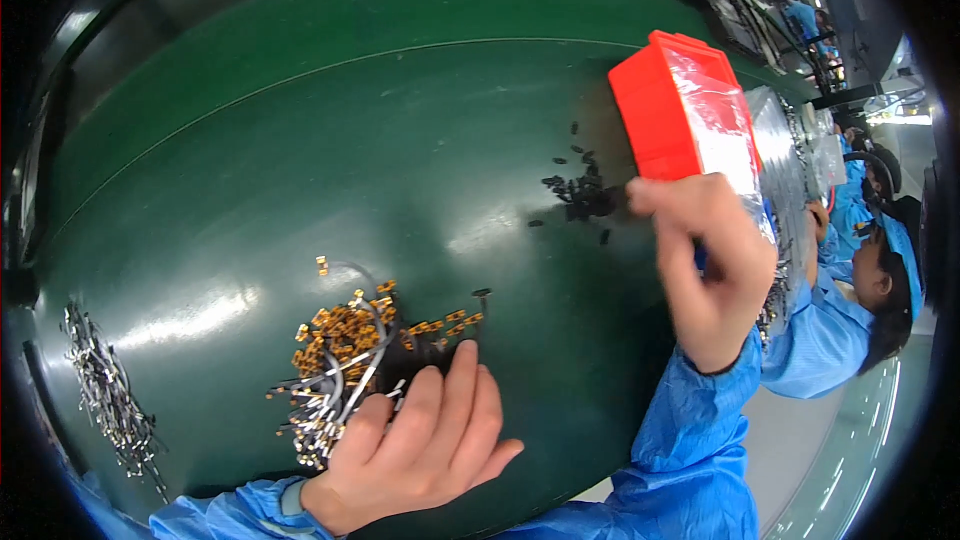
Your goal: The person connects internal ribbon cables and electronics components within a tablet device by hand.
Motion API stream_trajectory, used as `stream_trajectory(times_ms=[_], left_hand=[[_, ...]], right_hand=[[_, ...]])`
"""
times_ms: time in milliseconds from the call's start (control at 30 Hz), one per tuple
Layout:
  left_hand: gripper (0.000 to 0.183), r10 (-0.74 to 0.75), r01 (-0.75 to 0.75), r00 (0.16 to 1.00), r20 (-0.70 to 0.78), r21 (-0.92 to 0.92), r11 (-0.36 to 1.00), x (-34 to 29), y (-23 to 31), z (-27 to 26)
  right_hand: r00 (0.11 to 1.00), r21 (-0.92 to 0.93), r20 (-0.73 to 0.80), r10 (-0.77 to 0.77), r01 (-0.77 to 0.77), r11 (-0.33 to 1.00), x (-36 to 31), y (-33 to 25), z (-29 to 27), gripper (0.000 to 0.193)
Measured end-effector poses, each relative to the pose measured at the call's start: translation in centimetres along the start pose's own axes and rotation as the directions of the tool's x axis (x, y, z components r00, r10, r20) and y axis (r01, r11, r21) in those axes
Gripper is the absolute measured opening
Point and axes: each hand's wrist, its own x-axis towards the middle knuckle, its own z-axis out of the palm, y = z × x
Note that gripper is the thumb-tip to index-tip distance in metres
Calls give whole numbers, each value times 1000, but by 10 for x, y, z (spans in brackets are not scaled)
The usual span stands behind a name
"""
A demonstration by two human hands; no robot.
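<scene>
My left grip (pixel 420 450) lies palm down at the lower right side of a heap of thin cables (pixel 345 335), its fingers side by side and slightly bent, the thumb out to the right. The longest fingertip is just below a short row of gold-coloured connectors (pixel 430 328) at the heap's right edge; I cannot tell whether that grip is closed on a cable. A small dark piece (pixel 482 293) stands just above that fingertip. The heap mixes gold-coloured ends, grey and black leads and silvery tips, and one gold-coloured end (pixel 322 266) sits a little apart at its upper left. My right grip (pixel 722 260) is raised at the right, blurred, index finger and thumb bent toward each other with a narrow gap; I cannot tell whether anything is pinched there. Its index fingertip is just right of a scatter of small black parts (pixel 588 202), densest nearest me. Beyond it stands a red bin (pixel 655 120) with clear plastic film (pixel 710 105) over its side. All this is on the green bench (pixel 300 170), where a second bundle of cables (pixel 108 395) lies at the far left. At the right a co-worker in blue (pixel 820 340) sits near.
</scene>
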Motion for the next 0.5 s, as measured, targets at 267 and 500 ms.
stream_trajectory(times_ms=[267,500], left_hand=[[52,-8,8,999,34,-21,1000,0,2,1],[52,-24,25,999,45,-19,999,1,3,0]], right_hand=[[1000,2,2,2,-2,1000,-12,-4,28,23],[992,53,-1,-125,125,991,-5,15,50,19]])
